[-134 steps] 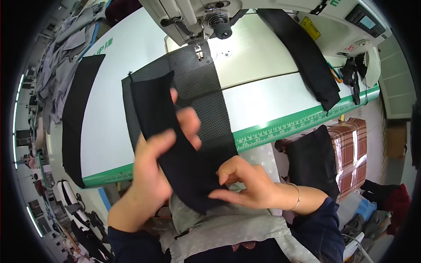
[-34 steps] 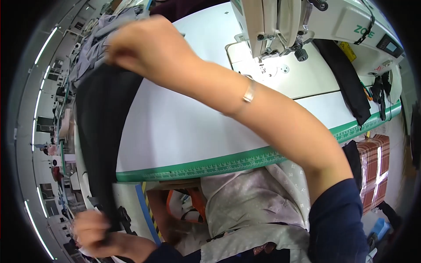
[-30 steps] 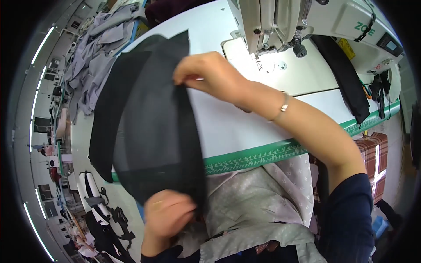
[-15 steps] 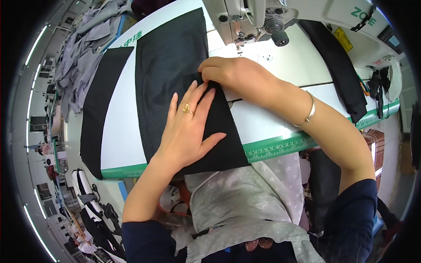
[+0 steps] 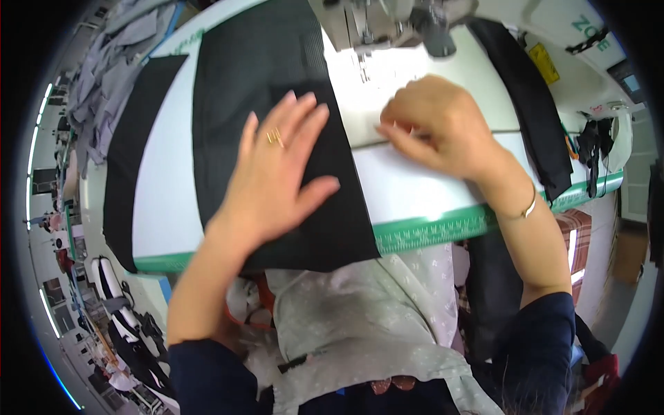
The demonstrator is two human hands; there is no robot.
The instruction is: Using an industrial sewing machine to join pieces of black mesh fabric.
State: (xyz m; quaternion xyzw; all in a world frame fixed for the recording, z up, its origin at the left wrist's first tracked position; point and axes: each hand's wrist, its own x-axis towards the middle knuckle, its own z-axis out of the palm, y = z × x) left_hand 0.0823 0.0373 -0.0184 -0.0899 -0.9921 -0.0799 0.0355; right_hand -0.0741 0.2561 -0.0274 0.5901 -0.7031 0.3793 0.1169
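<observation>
My left hand (image 5: pixel 270 169), with a gold ring, lies spread over a black fabric panel (image 5: pixel 238 90) on the white sewing table. Part of that panel has a fine mesh texture, and its near edge hangs over the table's front. Apart from the panel, my right hand (image 5: pixel 443 128) is curled above the pale machine bed, to the right of the fabric. Its fingers and thumb are bent inward, and whether something small is between them I cannot make out. The sewing machine's needle area (image 5: pixel 364 66) is just beyond that hand. Motion blurs both hands a little.
A black fabric strip (image 5: pixel 142 152) lies at the table's left, another folded black piece (image 5: pixel 529 104) at the right. Grey cloth (image 5: pixel 128 52) is heaped at far left. A green ruler strip (image 5: pixel 436 228) runs along the front edge. Dark scraps (image 5: pixel 598 145) hang at right.
My right hand has left the fabric's edge and moved right, over the machine bed. My left hand stays spread on the panel. The whole view has shifted slightly.
</observation>
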